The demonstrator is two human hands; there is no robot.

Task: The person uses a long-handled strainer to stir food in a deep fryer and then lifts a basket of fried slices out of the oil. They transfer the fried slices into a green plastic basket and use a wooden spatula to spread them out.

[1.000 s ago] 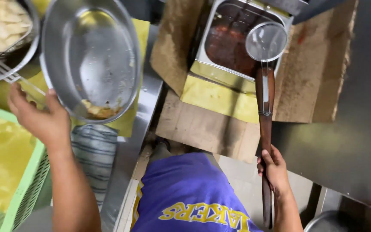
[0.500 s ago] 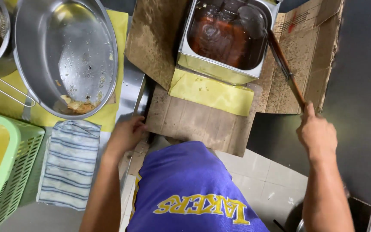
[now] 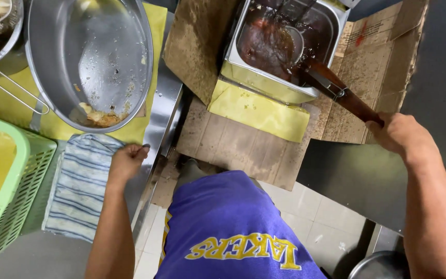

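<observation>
A large metal bowl (image 3: 89,57) sits on the counter's (image 3: 161,119) right edge; the fryer vat (image 3: 280,46) stands right of it, a striped cloth (image 3: 81,186) before the bowl.

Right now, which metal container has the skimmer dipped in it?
The rectangular fryer vat of dark oil, boxed in by cardboard. The right hand dips the skimmer there; the round steel bowl holds only scraps.

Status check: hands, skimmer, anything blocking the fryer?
Right hand gripping skimmer handle, head down in fryer oil. Left hand resting on striped towel. Nothing blocking.
</observation>
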